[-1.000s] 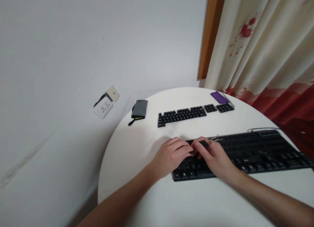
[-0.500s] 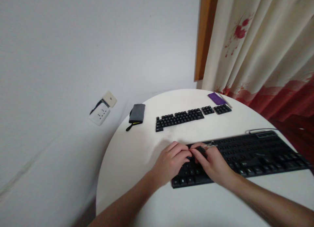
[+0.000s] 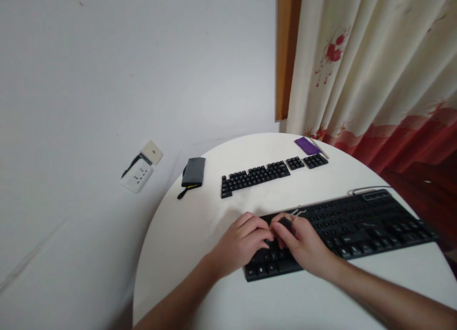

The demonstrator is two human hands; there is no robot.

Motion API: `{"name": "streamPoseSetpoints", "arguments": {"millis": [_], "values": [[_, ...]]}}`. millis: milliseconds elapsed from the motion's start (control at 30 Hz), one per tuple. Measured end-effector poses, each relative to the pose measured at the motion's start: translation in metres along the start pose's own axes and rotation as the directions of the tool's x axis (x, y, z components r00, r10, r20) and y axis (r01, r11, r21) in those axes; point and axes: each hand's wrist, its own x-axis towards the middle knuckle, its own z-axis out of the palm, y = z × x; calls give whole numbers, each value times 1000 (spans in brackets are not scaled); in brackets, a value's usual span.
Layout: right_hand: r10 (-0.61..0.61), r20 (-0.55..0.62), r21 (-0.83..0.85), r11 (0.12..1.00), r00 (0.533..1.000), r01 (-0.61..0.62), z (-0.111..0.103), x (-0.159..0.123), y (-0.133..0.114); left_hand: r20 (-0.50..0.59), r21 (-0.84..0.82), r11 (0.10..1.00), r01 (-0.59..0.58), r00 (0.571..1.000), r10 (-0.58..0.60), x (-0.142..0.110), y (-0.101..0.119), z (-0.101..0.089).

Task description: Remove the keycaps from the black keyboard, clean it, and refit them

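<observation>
Keyboard point(image 3: 342, 230) – one, black – lies on the near part of a white tabletop point(image 3: 185, 244), its left portion partly covered by two hands. Right hand point(image 3: 303, 242): grip closed, thumb and fingers pinching one small dark piece point(image 3: 286, 223); thin pale wire point(image 3: 298, 211) protrudes behind the fingers. Left hand point(image 3: 243, 242): fingers bent over the keys, tips close to the right hand's – whether this grip holds anything cannot be told. Beyond, dark keycaps form three groups: one long block point(image 3: 255, 177) and, to its right, two smaller blocks point(image 3: 295, 163). Near the far edge, one purple pouch point(image 3: 307, 145) and one thin pale stick point(image 3: 320, 149); at left, one grey pouch point(image 3: 193, 172). Wall: two plates point(image 3: 137, 176), adjacent.
</observation>
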Motion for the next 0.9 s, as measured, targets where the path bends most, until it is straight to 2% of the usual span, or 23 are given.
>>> {"name": "streamPoseSetpoints", "arguments": {"millis": [100,167,233,300,333,400,467,567,767,900], "values": [[39,-41,174,984,998,-32,1,3,-1,-40,-34,997,-64,997,62,1,3,-3],[32,-62,233,972,998,-17,1,5,-2,-91,-53,996,-65,994,60,3,0,-6],[18,-71,239,971,997,0,1,6,-1,-183,-45,999,12,983,-20,7,-11,-10],[14,-71,234,972,997,3,1,6,-1,-310,2,988,152,940,-144,11,-30,-13],[15,-72,232,973,997,2,1,6,0,-340,37,976,216,921,-190,13,-42,-15],[17,-75,219,976,997,0,0,6,1,-343,126,947,296,909,-239,14,-67,-16],[19,-77,199,980,997,-3,0,6,1,-297,185,914,362,907,-299,10,-90,-13],[20,-82,182,983,996,-5,-1,5,0,-268,234,885,403,901,-340,1,-111,-7],[24,-74,167,986,997,-11,-2,2,-2,-303,275,853,443,882,-360,-12,-115,-1],[35,-83,143,989,996,-23,-2,1,-2,-358,282,824,492,850,-386,-14,-114,-2]]}}
